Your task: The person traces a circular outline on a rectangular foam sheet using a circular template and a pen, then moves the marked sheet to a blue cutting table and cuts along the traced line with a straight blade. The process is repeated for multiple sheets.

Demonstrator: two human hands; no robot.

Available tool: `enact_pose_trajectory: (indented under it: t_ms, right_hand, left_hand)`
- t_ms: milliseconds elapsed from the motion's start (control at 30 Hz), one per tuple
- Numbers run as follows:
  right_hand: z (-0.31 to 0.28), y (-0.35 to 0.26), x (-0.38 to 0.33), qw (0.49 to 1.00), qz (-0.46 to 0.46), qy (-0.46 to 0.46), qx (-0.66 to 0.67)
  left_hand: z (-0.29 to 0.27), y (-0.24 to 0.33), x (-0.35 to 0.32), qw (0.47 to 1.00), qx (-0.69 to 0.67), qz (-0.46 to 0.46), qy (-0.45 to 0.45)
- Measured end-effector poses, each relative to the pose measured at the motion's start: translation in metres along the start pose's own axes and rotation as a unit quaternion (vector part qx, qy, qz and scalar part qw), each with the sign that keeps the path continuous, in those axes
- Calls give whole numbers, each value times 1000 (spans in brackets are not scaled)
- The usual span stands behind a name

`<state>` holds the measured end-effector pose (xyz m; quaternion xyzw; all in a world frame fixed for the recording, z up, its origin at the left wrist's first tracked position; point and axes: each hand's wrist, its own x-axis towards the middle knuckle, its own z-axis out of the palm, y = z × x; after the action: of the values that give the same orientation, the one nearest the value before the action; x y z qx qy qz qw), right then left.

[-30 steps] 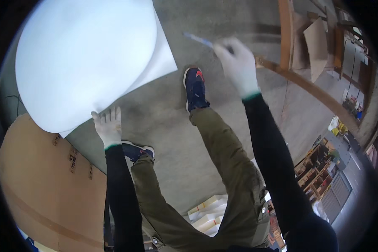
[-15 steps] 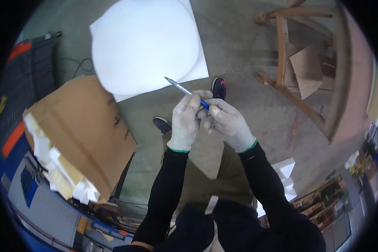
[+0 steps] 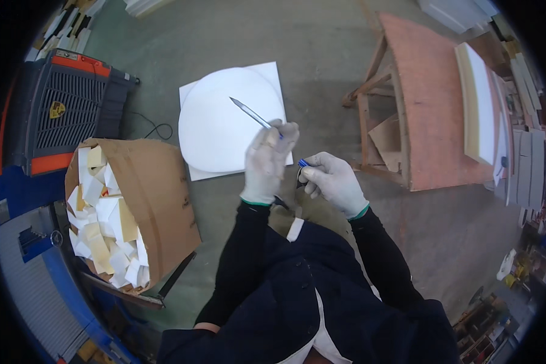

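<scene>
My left hand (image 3: 267, 161), in a white glove with a green cuff, is closed around a slim clear-barrelled pen (image 3: 249, 111). The pen slants up and left, and a bit of blue shows at its lower end by my fingers. Apart from it, to the right, my gloved right hand (image 3: 333, 182) pinches a small blue pen cap (image 3: 303, 163). Beyond my left hand lies a rounded white sheet (image 3: 224, 127) on top of a squarer white sheet (image 3: 276, 76) on the floor.
At left stands a cardboard box (image 3: 164, 212) full of white and yellowish foam offcuts. Behind it is a dark grilled machine (image 3: 73, 109) with orange trim and a cable. On the right, a wooden table (image 3: 431, 109) carries a thick foam slab (image 3: 474, 103).
My hands have come apart: the pen stays in my left hand, the cap is in my right. The view has shifted, showing more of the floor ahead and my torso.
</scene>
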<state>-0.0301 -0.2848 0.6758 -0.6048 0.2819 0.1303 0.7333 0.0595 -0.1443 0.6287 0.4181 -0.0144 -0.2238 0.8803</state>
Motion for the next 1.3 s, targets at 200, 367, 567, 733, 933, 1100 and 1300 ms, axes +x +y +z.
enact_pose_trajectory:
  t_ms: [200,367,567,733,933,1100,1300]
  right_hand:
    - [-7,-45,-49,877,-372,185,-241]
    - [-5,-77,-71,785,-478,195,-343]
    - [6,-80,-89,763,-489,184,-380]
    - [8,-72,-101,766,-470,156,-411]
    - [-10,-64,-122,759,-444,152,-451]
    - [-40,-57,-131,756,-437,148,-464]
    - [-91,-34,-136,828,-374,135,-395]
  left_hand:
    - [10,87,-18,941,333,-36,-55]
    - [8,125,-57,872,474,44,-115]
    - [9,148,-78,822,546,64,-149]
    - [2,142,-79,802,556,100,-196]
    - [23,137,-77,785,567,63,-240]
    - [48,118,-68,747,583,72,-312]
    - [88,72,-56,728,578,129,-346]
